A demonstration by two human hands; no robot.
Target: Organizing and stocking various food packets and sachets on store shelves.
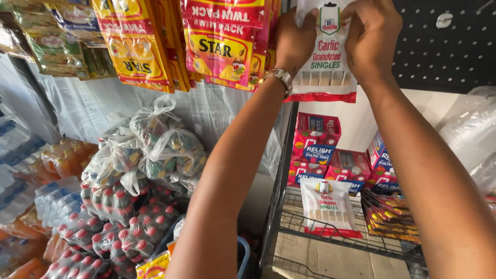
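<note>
Both arms raised high, forearms angled upward and inward. Left hand (294, 44) and right hand (371, 39) near each other, fingers curled in a pinch.

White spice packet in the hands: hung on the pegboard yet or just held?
Cannot tell. Both the left hand and right hand grip the white spice packet by its top against the black pegboard; fingers hide any hook.
</note>
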